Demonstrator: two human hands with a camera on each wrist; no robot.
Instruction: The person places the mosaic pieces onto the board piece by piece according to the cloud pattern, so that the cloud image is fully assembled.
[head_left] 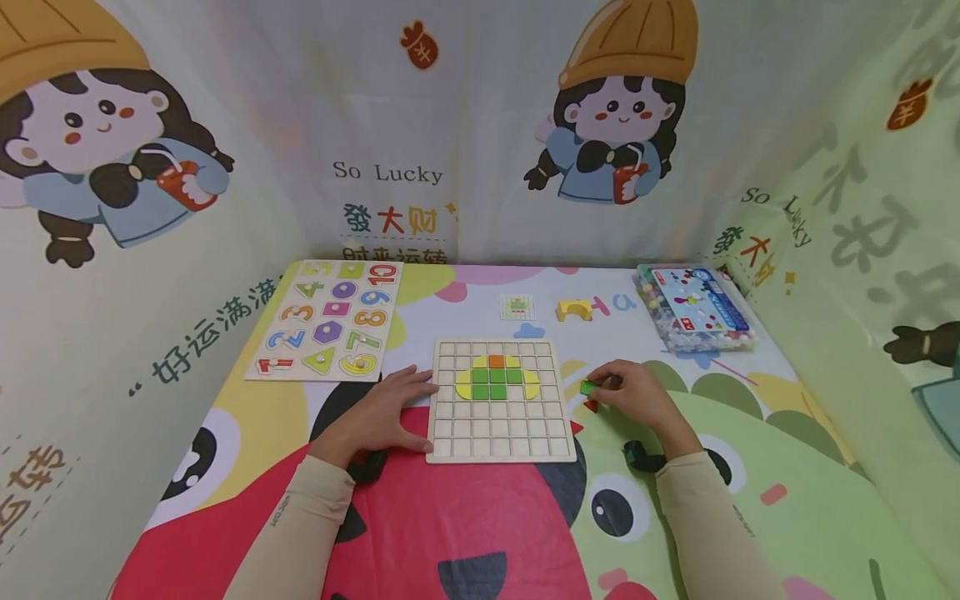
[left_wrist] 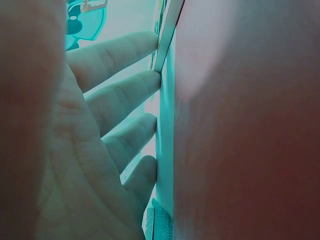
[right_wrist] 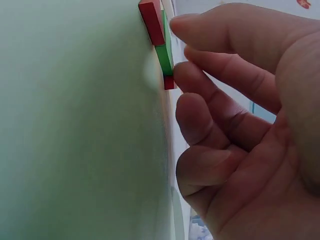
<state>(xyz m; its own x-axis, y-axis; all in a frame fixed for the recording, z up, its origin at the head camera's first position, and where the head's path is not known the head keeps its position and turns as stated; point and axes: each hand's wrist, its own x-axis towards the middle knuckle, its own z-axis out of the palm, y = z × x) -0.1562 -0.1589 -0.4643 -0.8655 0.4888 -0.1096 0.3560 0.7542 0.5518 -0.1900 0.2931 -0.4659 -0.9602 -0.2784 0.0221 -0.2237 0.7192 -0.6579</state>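
Beside the left edge of a pale wooden grid board (head_left: pixel 468 447), my left hand (head_left: pixel 378 417) lies with fingers spread, fingertips and thumb touching the rim. In the left wrist view, the same fingers (left_wrist: pixel 120 102) are nearly straight against the edge. The board's cells hold green squares (head_left: pixel 497 377), an orange square (head_left: pixel 497 362) and yellow curved pieces (head_left: pixel 464 390). To the board's right, my right hand (head_left: pixel 633 398) has curled fingers and pinches a green block (right_wrist: pixel 164 57) at its fingertips. Red blocks (right_wrist: pixel 152 22) lie close by it; one is a red triangle (head_left: pixel 577 427).
A number-and-shape puzzle board (head_left: pixel 315 321) lies at the back left. Behind the grid board are a small pattern card (head_left: pixel 517 307) and a yellow arch block (head_left: pixel 573 310). A clear box of beads (head_left: pixel 693 308) stands at the back right. Printed curtains surround the cloth-covered table.
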